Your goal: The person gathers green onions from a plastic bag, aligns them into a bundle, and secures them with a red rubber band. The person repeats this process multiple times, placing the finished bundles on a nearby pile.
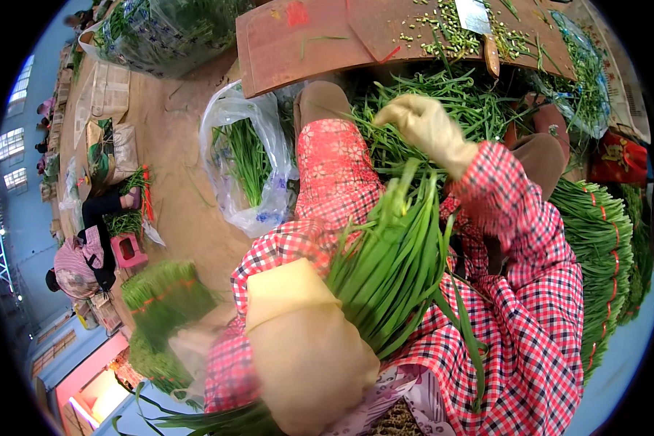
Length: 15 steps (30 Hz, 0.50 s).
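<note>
A rubber glove covers my left hand (pixel 316 354), large and blurred at the bottom centre; its fingers are hidden, and long green leaves stick out beyond its lower edge. Beside it a thick bunch of flat green leaves, probably garlic chives (pixel 392 267), lies over my checked sleeve and lap. My right hand (pixel 422 128), in a pale yellow rubber glove, is above a loose heap of the same greens (pixel 468 103), its fingers curled; whether it grips anything cannot be told.
Before me a wooden board (pixel 316 43) carries a knife (pixel 490 52) and cut stem ends. An open plastic bag (pixel 283 163) of greens stands on the floor. Banded bundles (pixel 594 245) are stacked at right, others (pixel 166 300) at left. A person (pixel 82 261) sits beyond a pink stool (pixel 128 250).
</note>
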### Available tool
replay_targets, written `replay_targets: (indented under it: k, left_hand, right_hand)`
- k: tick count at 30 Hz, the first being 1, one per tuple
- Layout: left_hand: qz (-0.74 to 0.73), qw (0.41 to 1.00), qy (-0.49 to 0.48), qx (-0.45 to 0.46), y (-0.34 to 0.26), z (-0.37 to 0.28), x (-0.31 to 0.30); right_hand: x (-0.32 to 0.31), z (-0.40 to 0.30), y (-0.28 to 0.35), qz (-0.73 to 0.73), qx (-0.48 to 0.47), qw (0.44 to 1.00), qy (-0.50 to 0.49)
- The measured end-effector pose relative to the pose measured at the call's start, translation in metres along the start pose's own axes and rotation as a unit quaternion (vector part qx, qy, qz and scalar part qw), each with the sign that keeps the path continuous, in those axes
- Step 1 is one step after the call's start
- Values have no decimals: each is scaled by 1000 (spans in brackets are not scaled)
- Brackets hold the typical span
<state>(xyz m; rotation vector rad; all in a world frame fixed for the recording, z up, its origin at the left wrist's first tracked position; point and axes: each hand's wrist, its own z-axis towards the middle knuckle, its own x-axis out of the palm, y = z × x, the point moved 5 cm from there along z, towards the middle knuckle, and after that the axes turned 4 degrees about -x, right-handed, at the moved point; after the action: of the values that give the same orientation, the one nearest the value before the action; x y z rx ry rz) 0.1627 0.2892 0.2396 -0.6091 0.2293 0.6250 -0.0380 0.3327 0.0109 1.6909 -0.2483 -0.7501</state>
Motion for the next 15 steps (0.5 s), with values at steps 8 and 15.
replay_targets:
  k: [8,15]
  left_hand:
    - [11,1000,11,-2,-3,-1,5]
    - [-33,999,-6,2,-6,-4,-6]
  right_hand:
    - [-14,-40,37,90,-31,901,423]
    - [19,-64,47,44,139,958,249]
